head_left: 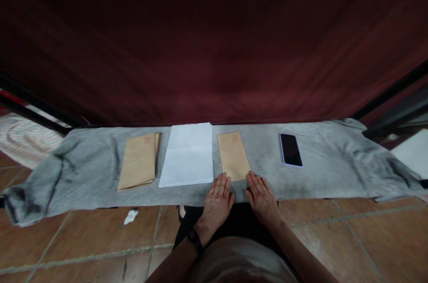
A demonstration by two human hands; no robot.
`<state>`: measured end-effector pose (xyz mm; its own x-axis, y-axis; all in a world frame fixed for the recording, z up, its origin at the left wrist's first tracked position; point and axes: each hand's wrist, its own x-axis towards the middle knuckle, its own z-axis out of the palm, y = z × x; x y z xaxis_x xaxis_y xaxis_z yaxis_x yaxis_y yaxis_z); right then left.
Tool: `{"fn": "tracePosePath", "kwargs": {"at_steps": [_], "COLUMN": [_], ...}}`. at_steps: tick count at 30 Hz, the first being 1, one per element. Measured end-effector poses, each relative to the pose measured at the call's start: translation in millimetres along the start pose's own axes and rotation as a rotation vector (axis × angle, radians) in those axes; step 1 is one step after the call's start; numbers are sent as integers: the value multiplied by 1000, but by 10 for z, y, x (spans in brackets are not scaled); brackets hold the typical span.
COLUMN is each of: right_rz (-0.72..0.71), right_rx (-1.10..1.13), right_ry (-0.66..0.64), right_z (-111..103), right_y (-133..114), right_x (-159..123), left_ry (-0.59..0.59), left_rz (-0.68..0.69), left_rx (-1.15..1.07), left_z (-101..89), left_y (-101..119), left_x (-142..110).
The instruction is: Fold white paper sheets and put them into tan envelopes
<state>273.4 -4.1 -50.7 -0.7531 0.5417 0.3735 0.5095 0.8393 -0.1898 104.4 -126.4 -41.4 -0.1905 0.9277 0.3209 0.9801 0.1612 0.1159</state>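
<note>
Left hand (216,203), right hand (263,200) palm-down at near corners of envelope (234,156)

1. We see a phone (291,150) in a lilac case lying face up, its screen dark, toward the right.
2. Beneath it we find a long grey cloth (331,158), wrinkled and bunched at both ends.
3. Behind the cloth we face a dark maroon curtain (207,69) filling the upper view.
4. At the left we notice slanting black bars (33,103) and a pale striped fabric (26,136).
5. At the right we make out another dark bar (391,91) and a white object, too blurred to name (414,153).
6. Below, we see brown floor tiles (90,234) and a crumpled white scrap (131,216).
</note>
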Motion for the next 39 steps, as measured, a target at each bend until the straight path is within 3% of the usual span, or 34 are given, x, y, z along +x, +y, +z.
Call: {"fn": "tracePosePath", "kwargs": {"at_steps": [5,10,17,24,28,34,36,39], "right_rz": [26,57,94,113,132,197,290,510], "right_rx": [-9,-17,-51,-77,-75,-32,133,554], "right_ry": [32,59,91,87,65,22,14,75], "right_z": [-7,47,95,71,37,-94,-132,-139], "right_y": [26,-28,-98,-167,-168,-102,-51,49], "right_x": [-21,6,75,145,200,333,370,419], "left_ry": [33,16,122,33,38,68,49,-23], "left_rz": [-112,-204,-395,-738,-726,-630,-603,-558], "left_rx": [4,-90,-409,-802,-962,-1111,-1165,-1282], "left_z": [26,-11,43,143,136,-6,-97,-212], "left_y": [83,108,81,-27,3,225,292,349], "left_x": [-20,139,374,577,667,759,788,817]}}
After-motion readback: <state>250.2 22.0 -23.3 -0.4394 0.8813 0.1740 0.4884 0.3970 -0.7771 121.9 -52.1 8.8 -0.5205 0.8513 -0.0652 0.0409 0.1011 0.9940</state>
